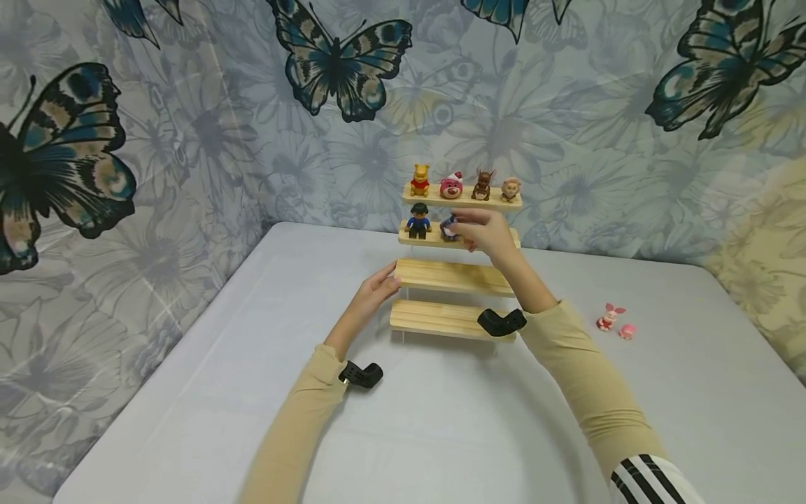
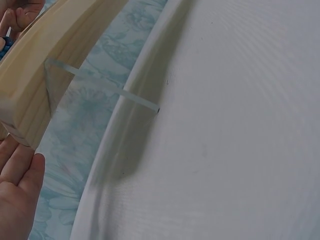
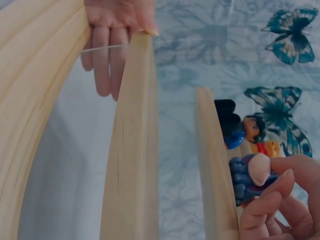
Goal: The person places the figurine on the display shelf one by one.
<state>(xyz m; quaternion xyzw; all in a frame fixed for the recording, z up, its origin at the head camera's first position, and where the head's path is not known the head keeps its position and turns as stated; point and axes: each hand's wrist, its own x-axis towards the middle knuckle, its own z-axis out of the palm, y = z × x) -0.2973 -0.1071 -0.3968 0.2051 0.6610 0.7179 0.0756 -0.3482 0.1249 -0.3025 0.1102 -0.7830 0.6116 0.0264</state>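
My right hand [image 1: 486, 232] pinches a small blue-purple toy figure [image 3: 243, 175] with a pale oval part, on the second-highest board [image 3: 210, 150] of a tiered wooden display stand. Left of it on this board stands a black-haired toy figure [image 1: 418, 222] in a blue top. At the left end of the board [image 1: 453, 276] one tier lower, my left hand [image 1: 376, 288] touches the wood. Its thumb is at the board's end and the fingers stretch straight along the lower side, as the right wrist view shows.
The top board [image 1: 441, 199] carries a yellow bear figure [image 1: 420, 181], a pink bear figure [image 1: 450, 186], a brown figure [image 1: 483, 186] and a tan figure [image 1: 511, 190]. A pink piglet figure [image 1: 609, 318] and a small pink piece [image 1: 627, 332] lie on the white table [image 1: 661, 392].
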